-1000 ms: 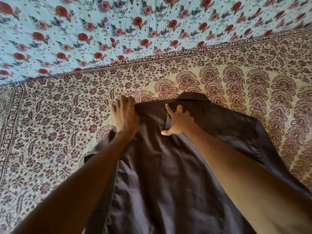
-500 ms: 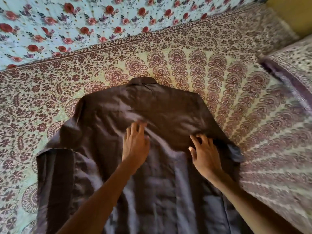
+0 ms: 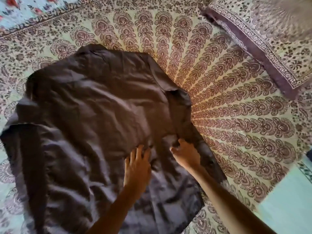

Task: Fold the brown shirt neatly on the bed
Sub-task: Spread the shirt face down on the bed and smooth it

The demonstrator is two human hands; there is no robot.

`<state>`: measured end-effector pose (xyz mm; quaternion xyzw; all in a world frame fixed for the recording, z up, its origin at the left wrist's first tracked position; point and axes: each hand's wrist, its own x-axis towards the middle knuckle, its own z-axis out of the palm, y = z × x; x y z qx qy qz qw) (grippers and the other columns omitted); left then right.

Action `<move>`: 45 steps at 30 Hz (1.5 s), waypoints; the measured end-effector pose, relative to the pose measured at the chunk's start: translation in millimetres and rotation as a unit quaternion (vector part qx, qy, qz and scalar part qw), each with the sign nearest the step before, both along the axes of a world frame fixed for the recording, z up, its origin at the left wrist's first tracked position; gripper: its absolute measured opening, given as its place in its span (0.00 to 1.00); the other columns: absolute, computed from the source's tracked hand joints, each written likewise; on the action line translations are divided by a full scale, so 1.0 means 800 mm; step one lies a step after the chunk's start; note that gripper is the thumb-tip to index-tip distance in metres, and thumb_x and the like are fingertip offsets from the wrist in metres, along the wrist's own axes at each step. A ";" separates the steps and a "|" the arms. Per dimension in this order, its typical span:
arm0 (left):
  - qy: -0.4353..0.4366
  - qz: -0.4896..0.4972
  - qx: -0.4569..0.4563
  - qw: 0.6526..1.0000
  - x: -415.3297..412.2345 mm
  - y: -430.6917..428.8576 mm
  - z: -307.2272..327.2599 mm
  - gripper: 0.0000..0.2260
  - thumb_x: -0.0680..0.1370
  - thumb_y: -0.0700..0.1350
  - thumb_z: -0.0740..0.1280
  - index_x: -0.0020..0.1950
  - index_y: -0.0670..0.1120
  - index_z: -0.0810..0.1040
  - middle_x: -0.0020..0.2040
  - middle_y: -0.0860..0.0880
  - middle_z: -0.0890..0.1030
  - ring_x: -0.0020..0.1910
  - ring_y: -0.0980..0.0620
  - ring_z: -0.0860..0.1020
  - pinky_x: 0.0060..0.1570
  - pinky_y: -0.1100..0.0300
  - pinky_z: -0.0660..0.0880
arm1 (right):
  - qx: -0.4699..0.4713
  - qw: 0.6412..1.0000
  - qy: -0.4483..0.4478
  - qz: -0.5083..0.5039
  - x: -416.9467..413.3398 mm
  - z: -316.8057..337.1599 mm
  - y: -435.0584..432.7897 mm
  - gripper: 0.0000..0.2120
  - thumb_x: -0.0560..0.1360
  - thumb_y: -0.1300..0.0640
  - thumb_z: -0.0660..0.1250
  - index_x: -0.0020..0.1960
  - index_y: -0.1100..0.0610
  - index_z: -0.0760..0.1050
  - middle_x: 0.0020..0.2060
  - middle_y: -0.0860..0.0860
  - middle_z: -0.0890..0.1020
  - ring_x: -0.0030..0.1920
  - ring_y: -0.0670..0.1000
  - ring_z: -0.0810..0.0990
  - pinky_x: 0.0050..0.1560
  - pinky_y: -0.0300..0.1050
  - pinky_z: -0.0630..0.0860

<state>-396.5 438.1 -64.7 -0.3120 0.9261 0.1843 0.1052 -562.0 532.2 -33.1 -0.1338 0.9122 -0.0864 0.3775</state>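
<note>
The brown shirt (image 3: 94, 115) lies spread on the patterned bedspread (image 3: 236, 115), back side up and wrinkled, with its collar (image 3: 87, 48) at the far end. The right sleeve (image 3: 179, 100) is turned in over the body. My left hand (image 3: 137, 164) rests flat on the middle of the shirt with its fingers spread. My right hand (image 3: 185, 153) is beside it on the shirt's right side, below the sleeve, its fingers curled into the fabric.
A patterned pillow with a purple border (image 3: 263, 41) lies at the far right. A blue floral sheet (image 3: 20, 7) shows at the top left, a pale blue cloth (image 3: 287, 196) at the near right. A small dark object (image 3: 309, 154) sits at the right edge.
Both hands have slid from near the collar toward me down the shirt's back. The right hand moved to the right side and its fingers curled. The view swung right, showing the pillow.
</note>
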 end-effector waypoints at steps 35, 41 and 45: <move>-0.055 -0.021 0.075 0.995 0.057 0.180 0.024 0.22 0.75 0.50 0.67 0.68 0.55 0.69 0.65 0.48 0.67 0.64 0.44 0.70 0.55 0.49 0.77 | -0.098 0.908 0.150 -0.380 -0.041 0.002 0.229 0.39 0.72 0.57 0.73 0.74 0.58 0.54 0.67 0.62 0.64 0.51 0.53 0.73 0.49 0.44 0.78; -0.030 -0.036 0.174 0.984 0.107 0.205 0.006 0.16 0.77 0.46 0.63 0.64 0.55 0.71 0.64 0.50 0.69 0.57 0.47 0.78 0.54 0.51 0.78 | -0.104 0.985 0.022 -0.135 0.098 -0.015 0.228 0.09 0.76 0.50 0.68 0.44 0.54 0.73 0.39 0.50 0.81 0.36 0.51 0.81 0.33 0.43 0.75; 0.025 -0.005 0.186 0.982 0.142 0.195 0.002 0.10 0.77 0.46 0.60 0.55 0.54 0.77 0.55 0.50 0.77 0.48 0.45 0.81 0.47 0.52 0.78 | 0.012 0.992 0.065 -0.104 0.132 -0.021 0.234 0.10 0.77 0.49 0.65 0.46 0.55 0.78 0.37 0.50 0.83 0.31 0.48 0.78 0.32 0.40 0.74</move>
